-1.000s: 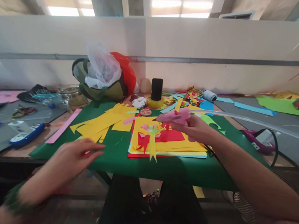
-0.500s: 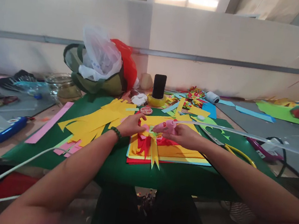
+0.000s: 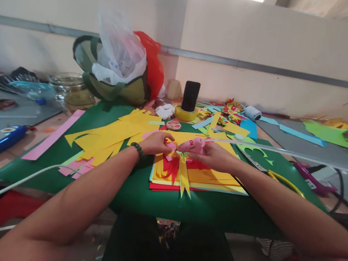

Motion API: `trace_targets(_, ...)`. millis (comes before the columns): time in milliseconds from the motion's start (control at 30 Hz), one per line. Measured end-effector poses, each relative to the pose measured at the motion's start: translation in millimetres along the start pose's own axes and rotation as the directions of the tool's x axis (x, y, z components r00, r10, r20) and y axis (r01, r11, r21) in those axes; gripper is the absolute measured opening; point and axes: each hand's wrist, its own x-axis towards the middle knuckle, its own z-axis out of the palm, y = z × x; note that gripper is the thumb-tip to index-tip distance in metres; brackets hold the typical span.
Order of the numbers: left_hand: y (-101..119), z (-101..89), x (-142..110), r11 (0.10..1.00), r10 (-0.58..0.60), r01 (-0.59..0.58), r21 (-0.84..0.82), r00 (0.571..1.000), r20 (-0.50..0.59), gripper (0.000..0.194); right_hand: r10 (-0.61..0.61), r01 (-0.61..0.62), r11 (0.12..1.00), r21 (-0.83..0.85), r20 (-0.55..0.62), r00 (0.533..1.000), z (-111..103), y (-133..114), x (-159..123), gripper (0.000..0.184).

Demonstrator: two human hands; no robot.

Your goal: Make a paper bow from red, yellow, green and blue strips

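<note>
My right hand [image 3: 217, 155] is closed round a small pink glue gun [image 3: 193, 146], its tip pointing left. A long clear glue stick [image 3: 264, 149] runs from its back towards the right edge. My left hand [image 3: 157, 144], with a green bead bracelet [image 3: 138, 148] at the wrist, pinches the left side of a paper decoration at the glue gun's tip. Pink and red paper and pointed yellow paper tails [image 3: 184, 179] hang from that decoration. Beneath both hands lies a stack of yellow, red and pale blue paper sheets [image 3: 215, 181]. My fingers partly hide the decoration's middle.
Yellow-handled scissors [image 3: 285, 183] lie right of the stack on the green mat [image 3: 214, 211]. Yellow paper strips [image 3: 112, 133] spread to the left. A phone [image 3: 190, 96] stands behind on a yellow tape roll [image 3: 186, 114]. A white cable [image 3: 22, 185] crosses near my left forearm.
The camera view has tilted down slightly. My left fingers have closed in on the decoration, and the glue gun's tip is close beside them.
</note>
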Motion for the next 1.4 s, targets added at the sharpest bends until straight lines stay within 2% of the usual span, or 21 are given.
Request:
trace_targets(100,-1.3,0.5,1.1,1.000,0.004,-0.004,0.013,1.000,0.013,0.046,0.005,-0.005,0.997,-0.072,-0.001,1.000,-1.1,0.2,-3.8,0.048)
trace_targets(467,-2.8,1.0,2.5,1.000,0.006,-0.006,0.000,0.999,0.044,0.052,0.018,-0.020,0.993,-0.117,-0.018,1.000,-6.4,-4.6,-5.1,0.049)
trace_targets(600,-3.6,3.0,3.9,0.999,-0.015,0.017,-0.040,0.999,0.043,0.059,0.012,-0.012,0.994,-0.111,-0.001,1.000,-7.7,-4.6,-5.3,0.047)
trace_targets(767,-2.3,2.7,3.1,0.998,-0.030,0.032,-0.048,0.999,0.039,0.060,0.065,-0.067,0.992,-0.104,-0.014,0.998,-7.6,-5.8,-2.4,0.044)
trace_targets(867,-1.5,2.0,2.8,0.999,-0.036,0.038,-0.037,0.998,0.046,0.060,0.034,-0.034,0.995,-0.095,0.003,0.999,-10.4,-5.1,-4.0,0.043)
trace_targets(1167,-1.9,1.6,2.3,0.999,-0.024,0.025,-0.020,0.999,0.038,0.057,0.076,-0.073,0.983,-0.166,0.013,0.997,-9.1,-6.8,-1.9,0.052)
trace_targets(1300,-1.8,1.5,2.2,0.999,-0.028,0.029,-0.014,0.999,0.044,0.058,0.068,-0.062,0.989,-0.133,0.048,0.997,-9.9,-8.7,-4.9,0.052)
trace_targets(1400,-2.2,1.7,2.9,0.999,-0.031,0.032,-0.009,0.999,0.042,0.059,0.106,-0.102,0.986,-0.129,0.024,0.994,-8.6,-9.4,-4.5,0.052)
